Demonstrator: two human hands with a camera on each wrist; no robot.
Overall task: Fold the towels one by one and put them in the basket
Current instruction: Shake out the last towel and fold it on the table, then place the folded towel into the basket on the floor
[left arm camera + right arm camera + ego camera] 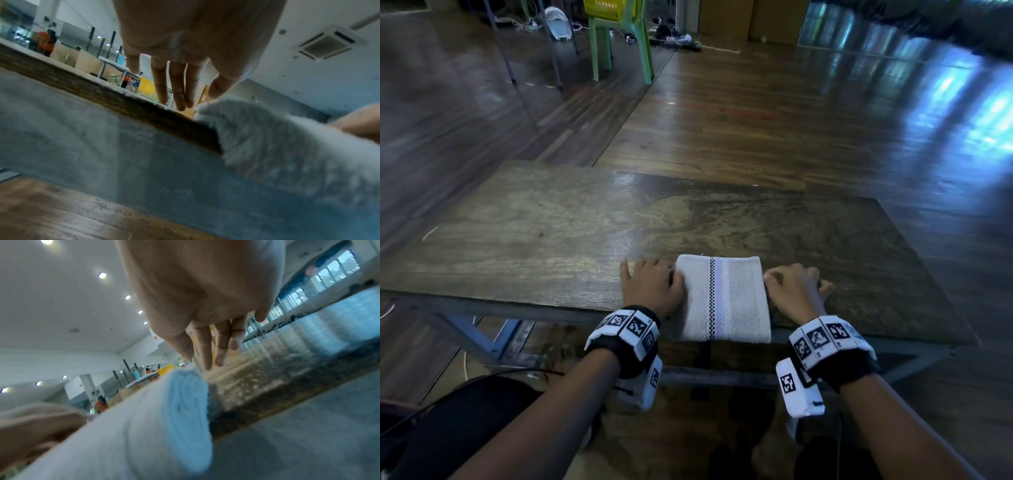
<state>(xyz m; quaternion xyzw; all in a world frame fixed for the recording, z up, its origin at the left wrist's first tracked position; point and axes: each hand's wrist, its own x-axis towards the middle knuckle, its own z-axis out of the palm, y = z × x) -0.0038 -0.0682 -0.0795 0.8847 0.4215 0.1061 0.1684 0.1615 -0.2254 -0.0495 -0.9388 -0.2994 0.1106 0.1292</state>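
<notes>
Writing is not seen; square coded markers sit on the wristbands [631, 325]. Folded towel [722, 298] lies at the table's [534, 240] near edge, flanked by left hand [650, 286] and right hand [794, 291], fingers relaxed, grasping nothing.

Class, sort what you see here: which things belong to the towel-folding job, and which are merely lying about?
Belongs to the job:
folded towel
left hand
right hand
table
yellow basket on the green chair

Just lying about:
cables on the floor
</notes>
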